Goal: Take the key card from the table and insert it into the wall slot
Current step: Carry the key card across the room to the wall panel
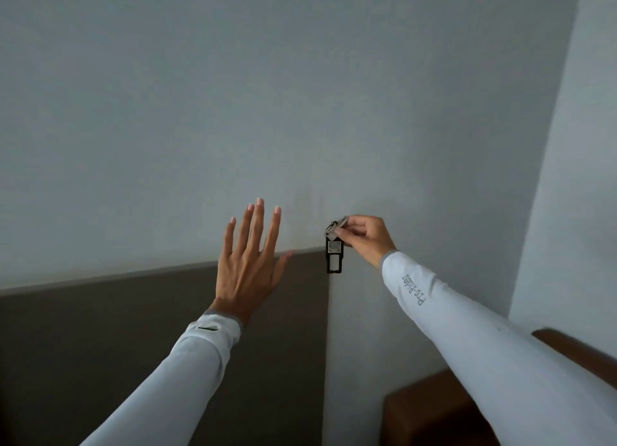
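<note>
Nearest the camera, two pale long sleeves reach forward and up — the right sleeve carries small printed lettering near the cuff. Low at the right edge sits a brown wooden desk, only partly in view; nothing on it shows from here.

Further out, the left hand is raised with fingers spread wide and holds nothing; its thumb lies at the top edge of a dark brown panel that covers the lower wall — whether the palm touches the wall cannot be told. The right hand is pinched closed on the key card, a small greyish tag with a metal ring, gripped between thumb and fingertips. The card is tilted and sits right at the top of the wall slot, a black holder mounted just beside the panel's right edge.

As a judgement: the pick-up from the desk is done, and the work is at the insertion. The card looks to be at the mouth of the slot but not pushed home; how deep its lower end sits is too small to tell. What is left is to square it up, press it down fully and let go.

Beyond the hands is a plain pale grey wall, dim and bare, meeting another lighter wall at the right.
</note>
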`<act>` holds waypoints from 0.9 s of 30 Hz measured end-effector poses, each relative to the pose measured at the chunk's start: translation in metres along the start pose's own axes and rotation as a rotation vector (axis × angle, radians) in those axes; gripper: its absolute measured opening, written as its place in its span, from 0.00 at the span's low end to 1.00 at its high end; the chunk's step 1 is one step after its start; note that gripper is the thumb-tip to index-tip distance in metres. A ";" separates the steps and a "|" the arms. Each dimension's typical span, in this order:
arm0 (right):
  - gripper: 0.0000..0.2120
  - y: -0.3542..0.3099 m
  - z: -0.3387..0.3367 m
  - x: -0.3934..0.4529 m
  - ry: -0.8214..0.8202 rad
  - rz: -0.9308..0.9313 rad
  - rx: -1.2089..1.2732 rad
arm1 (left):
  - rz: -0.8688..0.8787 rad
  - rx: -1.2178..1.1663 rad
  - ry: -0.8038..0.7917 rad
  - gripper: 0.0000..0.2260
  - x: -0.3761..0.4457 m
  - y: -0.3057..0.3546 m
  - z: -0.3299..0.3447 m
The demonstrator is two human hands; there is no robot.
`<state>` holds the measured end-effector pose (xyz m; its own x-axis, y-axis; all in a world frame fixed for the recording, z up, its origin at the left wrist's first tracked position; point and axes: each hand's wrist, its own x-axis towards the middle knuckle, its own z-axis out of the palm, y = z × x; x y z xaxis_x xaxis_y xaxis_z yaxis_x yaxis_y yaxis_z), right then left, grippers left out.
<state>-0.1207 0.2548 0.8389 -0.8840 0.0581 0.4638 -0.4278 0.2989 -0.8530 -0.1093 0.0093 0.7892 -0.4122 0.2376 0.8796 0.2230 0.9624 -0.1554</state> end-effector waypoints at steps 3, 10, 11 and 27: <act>0.08 -0.023 -0.050 -0.006 0.085 -0.035 -0.055 | 0.041 -0.073 0.035 0.32 0.030 0.037 -0.006; 0.08 -0.040 -0.200 -0.067 0.319 0.017 -0.195 | 0.166 -0.297 0.050 0.33 0.069 0.178 -0.024; 0.08 -0.041 -0.224 -0.080 0.362 0.030 -0.215 | 0.186 -0.336 0.051 0.33 0.073 0.202 -0.030; 0.08 -0.132 -0.594 -0.378 0.825 0.135 -0.446 | 0.419 -0.764 0.168 0.33 0.083 0.619 -0.225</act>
<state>0.3814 0.7593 0.9181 -0.4360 0.7225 0.5365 -0.0695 0.5673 -0.8206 0.1931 0.5951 0.8668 -0.0426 0.4706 0.8813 0.8800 0.4354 -0.1899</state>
